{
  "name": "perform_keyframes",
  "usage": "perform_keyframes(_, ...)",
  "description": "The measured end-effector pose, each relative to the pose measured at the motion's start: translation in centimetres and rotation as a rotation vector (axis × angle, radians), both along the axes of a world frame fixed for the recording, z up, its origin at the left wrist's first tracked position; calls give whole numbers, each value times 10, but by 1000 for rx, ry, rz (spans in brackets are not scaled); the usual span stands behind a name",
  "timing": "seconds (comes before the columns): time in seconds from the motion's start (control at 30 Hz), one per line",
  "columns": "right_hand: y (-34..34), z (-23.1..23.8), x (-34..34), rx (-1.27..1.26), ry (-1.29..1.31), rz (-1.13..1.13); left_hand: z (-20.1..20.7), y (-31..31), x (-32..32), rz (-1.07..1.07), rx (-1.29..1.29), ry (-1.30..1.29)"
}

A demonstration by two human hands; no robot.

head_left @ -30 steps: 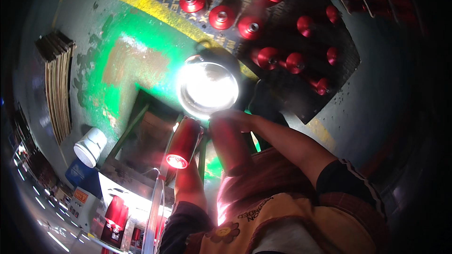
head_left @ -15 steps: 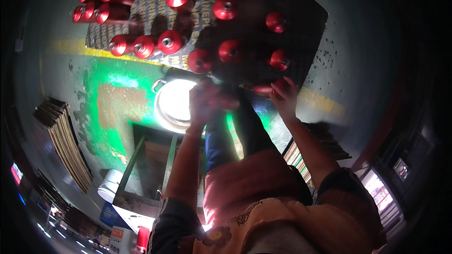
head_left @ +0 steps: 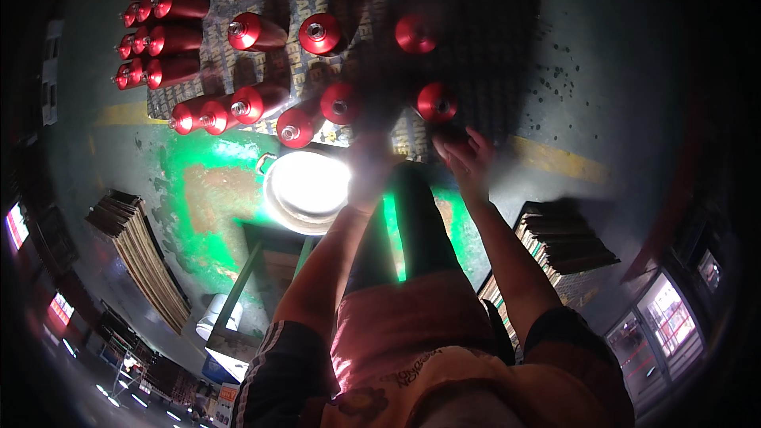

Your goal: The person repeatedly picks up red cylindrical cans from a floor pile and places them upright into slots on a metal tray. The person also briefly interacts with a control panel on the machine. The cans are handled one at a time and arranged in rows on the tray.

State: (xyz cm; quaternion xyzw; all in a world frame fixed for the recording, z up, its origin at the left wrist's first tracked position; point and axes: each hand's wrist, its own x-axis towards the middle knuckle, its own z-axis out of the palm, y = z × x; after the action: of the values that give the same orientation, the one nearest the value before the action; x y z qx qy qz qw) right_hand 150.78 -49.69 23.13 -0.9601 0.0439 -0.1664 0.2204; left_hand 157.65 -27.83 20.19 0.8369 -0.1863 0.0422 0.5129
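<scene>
Bent fingers of my right hand (head_left: pixel 469 160) close around a dark red bottle (head_left: pixel 449 139), which lies partly in shadow. My left hand (head_left: pixel 371 168) is beside the bright basin, smeared by motion and glare, so its fingers cannot be made out. Just beyond the hands, red metal bottles with narrow silvery necks stand on a printed mat; the nearest are one bottle (head_left: pixel 437 101) ahead of my right hand and another (head_left: pixel 295 128) beyond the basin. The round metal basin (head_left: pixel 275 204) has a side handle and a glaring white inside.
More red bottles (head_left: pixel 174 38) are grouped in rows at the mat's (head_left: pixel 491 40) far left. Stacks of flat sheets stand at left (head_left: pixel 147 257) and right (head_left: pixel 567 238). A wooden frame (head_left: pixel 238 289) and a white bucket (head_left: pixel 218 313) are left of my legs.
The view has shifted, so the mat's bottles appear farther left. My left hand has moved right, away from the basin's middle and toward my right hand. The right hand stays with the red bottle.
</scene>
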Motion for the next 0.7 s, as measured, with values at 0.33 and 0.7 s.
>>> perform_keyframes(0.33, -24, 25, 35, 677, 268, -202, 8, -22, 7, 197, -451, 516)
perform_keyframes(0.7, -86, 35, 77, 199, 384, -16, 15, -19, 41, 141, -497, 441)
